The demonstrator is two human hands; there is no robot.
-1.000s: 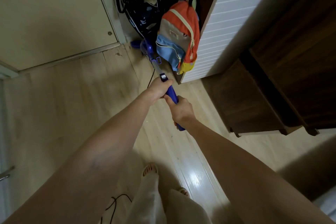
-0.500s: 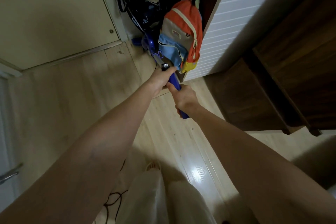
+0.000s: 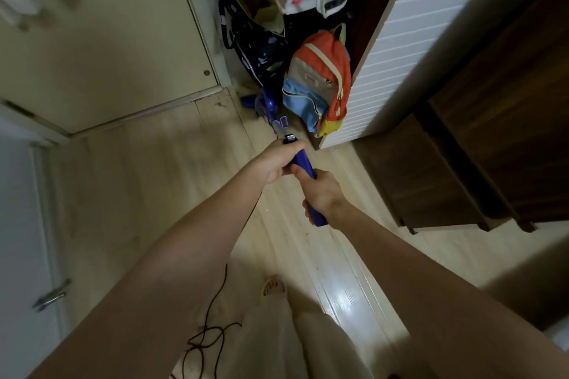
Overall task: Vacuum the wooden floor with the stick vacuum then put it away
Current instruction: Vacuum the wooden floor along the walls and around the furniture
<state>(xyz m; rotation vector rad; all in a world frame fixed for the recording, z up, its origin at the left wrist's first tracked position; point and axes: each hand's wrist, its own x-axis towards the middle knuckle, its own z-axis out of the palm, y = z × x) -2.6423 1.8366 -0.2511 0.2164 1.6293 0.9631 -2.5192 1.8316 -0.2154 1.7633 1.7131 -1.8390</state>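
The vacuum [image 3: 303, 163] is held by its blue handle in both hands: the left hand [image 3: 274, 163] is wrapped round the upper grip, the right hand [image 3: 323, 194] is closed round the lower end. Its head [image 3: 264, 103] lies on the floor [image 3: 154, 163] at 12 o'clock, just beside the backpack [image 3: 317, 83]. A stiff, fairly light stick is judged likely, bottom-heavy at the head; the handle is the place to be gripped. The cord [image 3: 212, 332] at 6 o'clock could be snagged.
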